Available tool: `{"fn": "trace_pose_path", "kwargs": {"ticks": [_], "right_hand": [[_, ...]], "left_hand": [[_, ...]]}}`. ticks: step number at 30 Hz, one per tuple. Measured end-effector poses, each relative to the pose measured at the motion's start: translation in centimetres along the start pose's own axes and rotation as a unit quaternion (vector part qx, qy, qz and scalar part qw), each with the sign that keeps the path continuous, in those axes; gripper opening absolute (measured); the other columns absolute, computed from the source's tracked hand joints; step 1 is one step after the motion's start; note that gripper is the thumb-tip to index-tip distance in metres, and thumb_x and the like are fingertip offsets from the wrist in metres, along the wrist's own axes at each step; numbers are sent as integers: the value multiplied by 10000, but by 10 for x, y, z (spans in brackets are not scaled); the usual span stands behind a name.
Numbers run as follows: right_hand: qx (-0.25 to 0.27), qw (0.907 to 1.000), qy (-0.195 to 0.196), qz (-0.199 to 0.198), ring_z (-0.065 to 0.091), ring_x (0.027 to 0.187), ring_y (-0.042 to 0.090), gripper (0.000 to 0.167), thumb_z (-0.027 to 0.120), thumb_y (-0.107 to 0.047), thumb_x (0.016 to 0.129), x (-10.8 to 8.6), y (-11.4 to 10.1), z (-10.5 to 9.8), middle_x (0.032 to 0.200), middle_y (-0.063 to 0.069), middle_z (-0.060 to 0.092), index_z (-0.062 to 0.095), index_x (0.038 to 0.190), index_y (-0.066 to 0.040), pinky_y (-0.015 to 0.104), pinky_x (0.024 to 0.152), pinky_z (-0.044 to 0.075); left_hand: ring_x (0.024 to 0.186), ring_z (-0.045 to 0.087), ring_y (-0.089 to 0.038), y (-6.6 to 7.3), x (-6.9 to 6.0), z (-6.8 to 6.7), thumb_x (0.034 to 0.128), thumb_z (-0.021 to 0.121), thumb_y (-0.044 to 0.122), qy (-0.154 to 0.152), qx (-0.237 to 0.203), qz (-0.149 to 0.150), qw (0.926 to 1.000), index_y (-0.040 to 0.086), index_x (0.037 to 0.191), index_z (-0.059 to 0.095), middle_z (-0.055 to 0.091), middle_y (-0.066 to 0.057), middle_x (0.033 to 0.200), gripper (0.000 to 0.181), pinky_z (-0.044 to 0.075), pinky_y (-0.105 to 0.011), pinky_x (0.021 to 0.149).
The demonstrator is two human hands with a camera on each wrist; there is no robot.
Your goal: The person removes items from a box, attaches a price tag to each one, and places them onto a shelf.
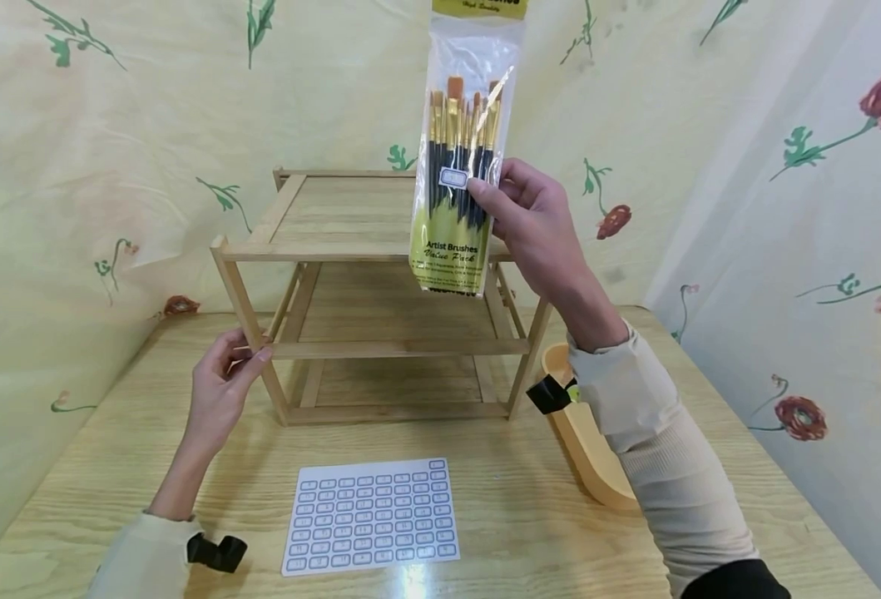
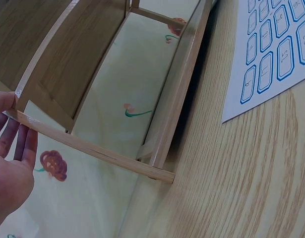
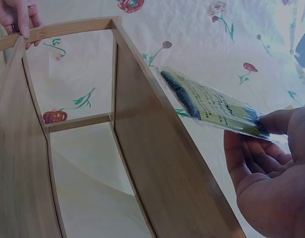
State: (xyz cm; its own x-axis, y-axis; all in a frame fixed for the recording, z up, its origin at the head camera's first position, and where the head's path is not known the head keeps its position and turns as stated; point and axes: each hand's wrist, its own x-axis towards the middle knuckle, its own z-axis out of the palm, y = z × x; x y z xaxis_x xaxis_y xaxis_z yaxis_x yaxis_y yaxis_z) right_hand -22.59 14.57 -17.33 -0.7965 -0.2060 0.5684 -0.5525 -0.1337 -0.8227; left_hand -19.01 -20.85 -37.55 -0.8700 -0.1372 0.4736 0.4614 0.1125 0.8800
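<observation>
A clear pack of artist brushes point(image 1: 451, 225) hangs upright in front of the wooden shelf's top board point(image 1: 350, 212). My right hand point(image 1: 541, 229) pinches its right edge, thumb by a small white label. In the right wrist view the right hand point(image 3: 271, 173) holds the pack point(image 3: 212, 106) beside the shelf's wooden boards point(image 3: 157, 129). My left hand point(image 1: 223, 391) grips the shelf's front left leg point(image 1: 240, 293) at the middle board's height. In the left wrist view the left hand's point(image 2: 13, 158) thumb and fingers lie around that leg point(image 2: 97, 151).
A sheet of numbered labels point(image 1: 373, 516) lies on the wooden table point(image 1: 141, 433) in front of the shelf. An orange-yellow tray point(image 1: 597, 466) stands right of the shelf, partly behind my right sleeve. Floral cloth point(image 1: 710, 208) covers the walls behind and beside.
</observation>
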Motion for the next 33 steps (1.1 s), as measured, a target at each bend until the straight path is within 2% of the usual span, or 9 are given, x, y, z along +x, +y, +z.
{"fn": "trace_pose_path", "kwargs": {"ticks": [4, 9, 17, 27, 33], "right_hand": [[-74, 10000, 36, -4, 671, 808, 165, 82, 559, 0, 1043, 5, 2, 0, 941, 109, 722, 621, 1053, 53, 263, 749, 584], [-145, 9999, 1, 42, 708, 858, 171, 91, 548, 3, 1047, 10, 4, -1, 972, 95, 736, 613, 1081, 57, 290, 793, 598], [-8, 9994, 24, 352, 730, 930, 231, 119, 560, 10, 1038, 19, 4, 0, 1035, 171, 731, 602, 1105, 99, 347, 885, 586], [110, 9981, 39, 606, 724, 987, 261, 146, 549, 18, 1043, 29, 6, 1, 1133, 243, 702, 595, 1140, 116, 370, 908, 579], [-20, 9977, -55, 674, 715, 1039, 282, 193, 529, 10, 1057, 34, 6, 1, 1205, 284, 671, 577, 1201, 129, 380, 935, 565]], "left_hand": [[918, 604, -133, -2, -1, 1, 1003, 633, -22, 14, 95, 52, 9999, -129, 1282, 574, 660, 30, 1024, 305, 510, -148, 767], [919, 604, -134, -3, -1, 1, 1003, 633, -19, 16, 157, 63, 9999, -125, 1288, 574, 656, 26, 1029, 309, 511, -146, 769], [927, 602, -129, -4, -1, 1, 998, 639, -22, 8, 130, 60, 9999, -112, 1283, 584, 658, 32, 1028, 304, 505, -140, 770], [932, 609, -131, -2, 0, 2, 1003, 634, -18, 25, 126, 11, 9999, -122, 1287, 576, 658, 26, 1036, 308, 513, -144, 774], [928, 611, -135, -3, -1, 2, 1000, 634, -29, 33, 39, 62, 10000, -125, 1281, 578, 661, 15, 1032, 303, 515, -145, 770]]}}
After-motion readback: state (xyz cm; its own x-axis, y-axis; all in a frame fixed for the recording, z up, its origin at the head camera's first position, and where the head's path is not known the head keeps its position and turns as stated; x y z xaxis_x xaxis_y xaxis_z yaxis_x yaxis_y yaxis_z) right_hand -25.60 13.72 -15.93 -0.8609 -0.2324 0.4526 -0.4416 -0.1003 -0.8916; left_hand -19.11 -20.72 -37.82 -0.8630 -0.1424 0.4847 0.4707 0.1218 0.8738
